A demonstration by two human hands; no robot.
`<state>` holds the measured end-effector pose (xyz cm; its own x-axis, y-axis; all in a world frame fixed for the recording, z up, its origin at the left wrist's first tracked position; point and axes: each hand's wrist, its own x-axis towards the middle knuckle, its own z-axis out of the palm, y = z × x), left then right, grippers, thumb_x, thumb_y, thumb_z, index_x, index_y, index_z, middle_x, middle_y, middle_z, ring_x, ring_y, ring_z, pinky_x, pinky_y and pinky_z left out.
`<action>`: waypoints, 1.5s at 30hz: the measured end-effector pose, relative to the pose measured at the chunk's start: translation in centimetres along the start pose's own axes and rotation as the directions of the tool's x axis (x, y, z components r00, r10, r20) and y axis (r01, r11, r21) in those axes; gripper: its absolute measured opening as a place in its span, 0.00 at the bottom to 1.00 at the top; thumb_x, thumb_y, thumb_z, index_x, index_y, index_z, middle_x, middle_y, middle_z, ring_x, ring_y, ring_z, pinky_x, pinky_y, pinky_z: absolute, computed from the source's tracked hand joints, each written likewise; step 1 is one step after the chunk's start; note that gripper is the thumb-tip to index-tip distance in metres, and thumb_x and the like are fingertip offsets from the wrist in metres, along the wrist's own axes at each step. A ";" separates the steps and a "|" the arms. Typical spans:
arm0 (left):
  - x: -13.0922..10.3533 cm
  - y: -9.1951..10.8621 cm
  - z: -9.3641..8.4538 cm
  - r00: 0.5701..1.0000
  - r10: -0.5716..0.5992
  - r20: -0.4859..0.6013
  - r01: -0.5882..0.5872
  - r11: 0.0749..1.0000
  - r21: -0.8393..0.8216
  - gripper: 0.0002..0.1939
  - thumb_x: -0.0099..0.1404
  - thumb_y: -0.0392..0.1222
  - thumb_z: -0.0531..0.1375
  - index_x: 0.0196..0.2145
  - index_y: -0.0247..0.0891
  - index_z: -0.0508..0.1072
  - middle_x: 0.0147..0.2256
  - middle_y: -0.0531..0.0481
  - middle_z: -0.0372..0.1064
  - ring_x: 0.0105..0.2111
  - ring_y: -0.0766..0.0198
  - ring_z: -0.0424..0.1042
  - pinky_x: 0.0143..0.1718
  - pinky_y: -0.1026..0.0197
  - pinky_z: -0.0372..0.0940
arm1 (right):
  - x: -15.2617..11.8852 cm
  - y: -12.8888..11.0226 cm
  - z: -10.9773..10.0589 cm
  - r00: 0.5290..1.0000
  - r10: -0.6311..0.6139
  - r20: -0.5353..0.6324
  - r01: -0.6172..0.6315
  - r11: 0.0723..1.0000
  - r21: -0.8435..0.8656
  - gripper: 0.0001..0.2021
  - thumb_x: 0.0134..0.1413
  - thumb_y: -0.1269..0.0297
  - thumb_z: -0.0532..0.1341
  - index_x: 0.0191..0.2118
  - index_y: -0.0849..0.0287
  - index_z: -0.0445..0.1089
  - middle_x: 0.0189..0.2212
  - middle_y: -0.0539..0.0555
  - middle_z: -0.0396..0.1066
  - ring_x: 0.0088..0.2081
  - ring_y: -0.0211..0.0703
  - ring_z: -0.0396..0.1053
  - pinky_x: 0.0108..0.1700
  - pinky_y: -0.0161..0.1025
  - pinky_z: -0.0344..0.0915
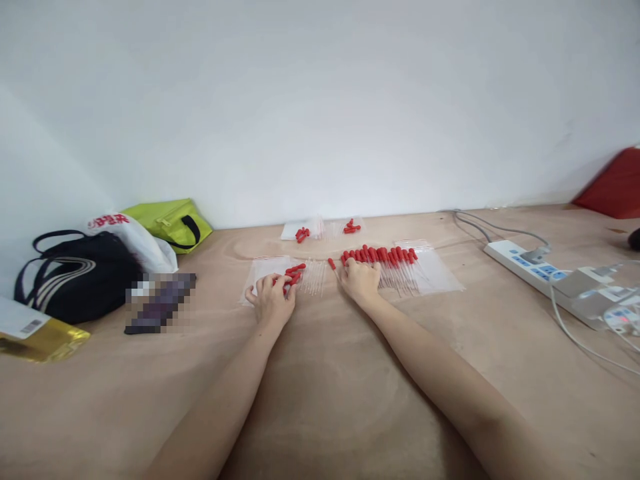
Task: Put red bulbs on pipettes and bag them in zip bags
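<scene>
My left hand [273,303] rests over several loose red rubber bulbs [295,270], its fingers bent but spread apart, on a clear plastic bag [257,269]. Thin clear tubes [314,277] lie side by side between my hands. My right hand [361,279] is curled with its fingers closed at a dropper, whose red bulb [331,264] pokes out on the left; its tube is mostly hidden by the fingers. Right beside that hand, a row of red-capped droppers [395,257] lies with tubes toward me, partly on another clear bag [440,272].
Near the wall lie two more small bags, with red bulbs [302,235] and more red bulbs [351,227]. A white power strip [525,260] with plugs and cables stands right. A black bag [85,277], a green pouch [173,223] and a gold packet [45,339] sit left.
</scene>
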<state>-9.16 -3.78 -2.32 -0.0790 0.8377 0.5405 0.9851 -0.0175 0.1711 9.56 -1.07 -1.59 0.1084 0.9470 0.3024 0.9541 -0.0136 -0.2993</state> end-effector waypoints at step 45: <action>-2.5 3.9 -1.4 0.874 0.457 0.168 -0.380 0.855 -0.352 0.08 0.64 0.42 0.52 0.33 0.43 0.71 0.36 0.52 0.71 0.39 0.60 0.65 0.43 0.52 0.47 | -6.4 6.4 -1.9 0.795 -0.603 -0.070 0.600 0.764 0.236 0.14 0.53 0.75 0.48 0.42 0.60 0.67 0.33 0.56 0.68 0.36 0.41 0.63 0.43 0.41 0.48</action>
<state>-5.34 -6.76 -1.84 0.4067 0.8152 0.4123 0.8190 -0.5253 0.2308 15.48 -7.84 -3.76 -0.4694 0.7385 0.4840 0.7281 0.6338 -0.2611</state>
